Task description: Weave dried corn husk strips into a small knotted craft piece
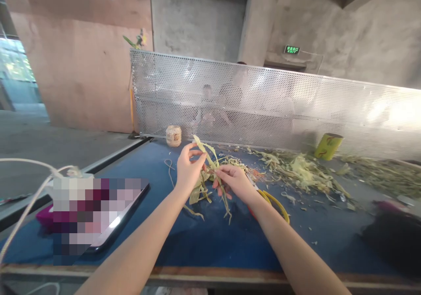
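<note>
My left hand (188,168) is closed in a pinch on pale green dried leaf strips (206,152) held above a blue table (204,238). My right hand (234,180) is closed on the same bundle a little lower and to the right. Loose ends of the strips (200,192) hang down between both hands toward the table. Yellow-handled scissors (276,203) lie on the table just right of my right wrist, partly hidden by it.
A heap of leaf scraps (302,172) spreads across the back right. A roll of twine (173,136) stands at the back, a green-yellow cup (328,146) farther right. A phone (112,225) lies front left, a dark bag (394,238) at right. A perforated metal screen (263,102) backs the table.
</note>
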`<move>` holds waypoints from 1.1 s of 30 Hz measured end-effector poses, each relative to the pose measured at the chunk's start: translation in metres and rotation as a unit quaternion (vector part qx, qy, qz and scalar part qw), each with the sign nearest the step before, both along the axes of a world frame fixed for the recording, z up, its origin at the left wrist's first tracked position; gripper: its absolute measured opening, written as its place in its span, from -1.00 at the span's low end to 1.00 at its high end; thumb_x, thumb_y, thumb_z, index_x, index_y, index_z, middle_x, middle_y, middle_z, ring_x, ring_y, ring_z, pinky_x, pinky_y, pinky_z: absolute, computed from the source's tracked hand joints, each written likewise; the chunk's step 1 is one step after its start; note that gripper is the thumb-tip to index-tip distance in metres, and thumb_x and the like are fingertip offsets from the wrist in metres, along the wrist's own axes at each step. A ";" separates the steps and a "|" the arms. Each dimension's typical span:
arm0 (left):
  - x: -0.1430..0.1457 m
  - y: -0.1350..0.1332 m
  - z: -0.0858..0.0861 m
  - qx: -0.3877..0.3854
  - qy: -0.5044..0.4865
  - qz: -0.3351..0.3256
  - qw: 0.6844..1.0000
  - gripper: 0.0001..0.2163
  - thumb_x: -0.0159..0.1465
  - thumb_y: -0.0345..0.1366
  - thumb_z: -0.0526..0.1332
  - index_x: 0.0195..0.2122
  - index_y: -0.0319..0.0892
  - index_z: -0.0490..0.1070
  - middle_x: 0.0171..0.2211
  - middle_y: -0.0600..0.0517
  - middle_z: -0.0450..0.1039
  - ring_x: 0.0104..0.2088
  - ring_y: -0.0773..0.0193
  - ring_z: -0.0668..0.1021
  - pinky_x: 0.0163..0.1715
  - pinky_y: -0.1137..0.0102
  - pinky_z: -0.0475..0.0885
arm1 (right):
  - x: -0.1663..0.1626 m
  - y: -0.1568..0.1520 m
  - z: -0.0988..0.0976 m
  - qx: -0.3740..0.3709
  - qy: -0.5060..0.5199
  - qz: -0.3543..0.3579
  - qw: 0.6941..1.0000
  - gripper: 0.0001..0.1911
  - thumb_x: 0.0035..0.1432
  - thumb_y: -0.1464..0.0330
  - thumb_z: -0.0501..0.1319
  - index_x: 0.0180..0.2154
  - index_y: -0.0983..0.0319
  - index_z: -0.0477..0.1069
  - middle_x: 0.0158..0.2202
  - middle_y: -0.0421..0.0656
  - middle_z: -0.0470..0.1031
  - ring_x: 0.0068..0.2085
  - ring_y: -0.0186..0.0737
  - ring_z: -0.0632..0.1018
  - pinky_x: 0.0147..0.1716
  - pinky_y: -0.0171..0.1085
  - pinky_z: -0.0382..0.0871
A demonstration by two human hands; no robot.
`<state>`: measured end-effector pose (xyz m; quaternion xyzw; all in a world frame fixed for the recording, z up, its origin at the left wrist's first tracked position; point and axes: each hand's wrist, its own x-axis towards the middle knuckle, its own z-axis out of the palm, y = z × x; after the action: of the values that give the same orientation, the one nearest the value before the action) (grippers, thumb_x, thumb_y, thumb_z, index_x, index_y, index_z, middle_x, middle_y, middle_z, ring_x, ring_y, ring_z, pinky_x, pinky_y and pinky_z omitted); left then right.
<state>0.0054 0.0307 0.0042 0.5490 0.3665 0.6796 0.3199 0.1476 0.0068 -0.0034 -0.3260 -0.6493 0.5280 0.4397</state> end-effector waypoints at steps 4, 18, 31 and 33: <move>0.000 -0.002 0.002 0.002 0.007 -0.027 1.000 -0.70 0.06 -0.27 0.20 -0.17 -0.11 0.23 -0.34 0.02 0.39 -0.71 0.45 0.42 -0.80 0.56 0.10 | 0.001 0.003 -0.002 -0.043 0.030 -0.003 0.999 -0.75 -0.02 0.19 0.15 -0.43 0.26 0.32 -0.62 -0.26 0.40 -0.68 -0.41 0.40 -0.84 -0.48 0.13; 0.007 -0.010 0.009 -0.103 -0.090 -0.124 0.983 -0.41 -0.07 -0.34 0.32 0.00 -0.18 0.14 -0.44 0.06 0.41 -0.78 0.54 0.32 -0.84 0.58 -0.02 | 0.003 0.007 -0.001 -0.014 0.013 -0.037 0.999 -0.75 -0.02 0.18 0.14 -0.46 0.25 0.31 -0.63 -0.28 0.39 -0.69 -0.44 0.38 -0.80 -0.48 0.09; 0.013 -0.025 0.014 -0.037 -0.060 -0.240 0.968 -0.42 0.04 -0.33 0.24 0.09 -0.12 0.06 -0.55 0.15 0.38 -0.80 0.53 0.31 -0.83 0.55 -0.01 | 0.004 0.015 -0.004 -0.127 0.103 -0.150 0.975 -0.83 -0.07 0.27 0.12 -0.46 0.23 0.19 -0.71 -0.32 0.34 -0.72 -0.43 0.34 -0.77 -0.49 0.03; 0.013 -0.028 0.014 -0.038 -0.038 -0.251 0.966 -0.36 0.05 -0.33 0.24 0.14 -0.11 -0.03 -0.55 0.11 0.41 -0.77 0.47 0.37 -0.83 0.56 -0.01 | 0.005 0.015 -0.003 -0.132 0.104 -0.173 0.970 -0.80 -0.07 0.23 0.12 -0.46 0.22 0.18 -0.72 -0.33 0.32 -0.72 -0.43 0.33 -0.77 -0.48 0.02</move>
<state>0.0184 0.0030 0.0180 0.5851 0.2299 0.5831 0.5147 0.1522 0.0218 -0.0066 -0.4319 -0.4583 0.5555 0.5430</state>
